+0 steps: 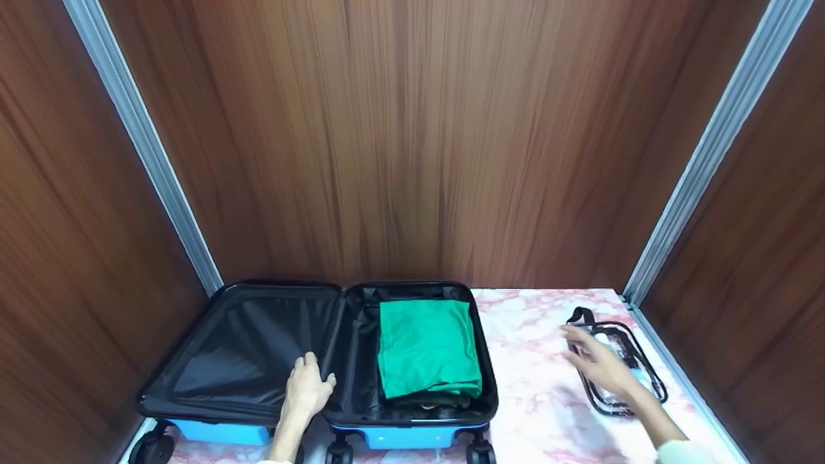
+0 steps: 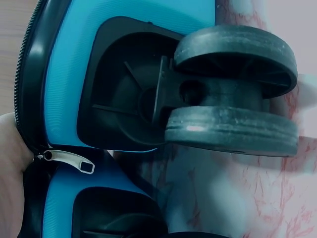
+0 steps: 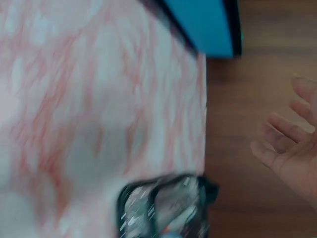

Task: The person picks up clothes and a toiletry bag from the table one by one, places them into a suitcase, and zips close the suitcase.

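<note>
A blue suitcase with a black lining (image 1: 219,351) lies spread wide, its two halves side by side. Folded green cloth (image 1: 428,348) fills much of the right half. My left hand (image 1: 306,386) rests at the front of the suitcase where the halves meet, fingers loosely bent. In the left wrist view, part of that hand (image 2: 11,173) is beside a metal zipper pull (image 2: 72,161). My right hand (image 1: 599,364), fingers spread and holding nothing, hovers over a clear, black-trimmed zip bag (image 1: 635,354) and partly hides it. Small items show through the bag's clear side (image 3: 173,203).
Black caster wheels (image 2: 233,129) stick out from the suitcase's front side. Wood-grain panels (image 1: 399,142) with metal corner posts (image 1: 715,142) enclose the back and both sides. The pink-and-white marbled surface (image 1: 528,361) extends between suitcase and bag.
</note>
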Tool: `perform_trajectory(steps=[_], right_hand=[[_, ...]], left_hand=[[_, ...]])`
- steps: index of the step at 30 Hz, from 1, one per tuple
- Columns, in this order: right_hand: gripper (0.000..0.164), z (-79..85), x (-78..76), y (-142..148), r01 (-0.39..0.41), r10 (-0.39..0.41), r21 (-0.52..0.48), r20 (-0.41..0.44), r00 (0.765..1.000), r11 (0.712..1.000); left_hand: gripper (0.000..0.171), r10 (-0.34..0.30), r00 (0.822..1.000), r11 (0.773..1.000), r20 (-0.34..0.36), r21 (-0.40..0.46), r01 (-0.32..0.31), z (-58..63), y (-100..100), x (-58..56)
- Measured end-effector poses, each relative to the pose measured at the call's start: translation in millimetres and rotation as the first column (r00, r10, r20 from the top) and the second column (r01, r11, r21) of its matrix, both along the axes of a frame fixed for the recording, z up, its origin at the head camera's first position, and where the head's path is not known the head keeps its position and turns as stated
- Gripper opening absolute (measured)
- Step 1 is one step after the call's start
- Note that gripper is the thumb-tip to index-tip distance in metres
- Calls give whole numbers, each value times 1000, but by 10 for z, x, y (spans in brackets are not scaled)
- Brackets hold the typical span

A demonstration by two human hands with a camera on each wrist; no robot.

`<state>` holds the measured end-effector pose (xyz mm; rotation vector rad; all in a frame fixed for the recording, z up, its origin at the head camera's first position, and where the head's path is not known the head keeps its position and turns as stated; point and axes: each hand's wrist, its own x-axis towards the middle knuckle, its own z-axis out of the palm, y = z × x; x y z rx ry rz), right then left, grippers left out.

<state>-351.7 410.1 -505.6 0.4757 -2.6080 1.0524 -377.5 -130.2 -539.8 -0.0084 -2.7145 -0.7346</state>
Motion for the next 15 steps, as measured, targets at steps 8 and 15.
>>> perform_trajectory(steps=[8, 15], right_hand=[[44, -250, 164, 697, 316, -316, 2, 46, 948, 949], [48, -470, 258, 1083, 540, -548, 95, 153, 822, 836]], left_hand=[[49, -4, 1000, 1000, 3, 2, 4, -16, 25, -15], [45, -4, 1000, 1000, -18, -1, 4, 4, 13, -6]])
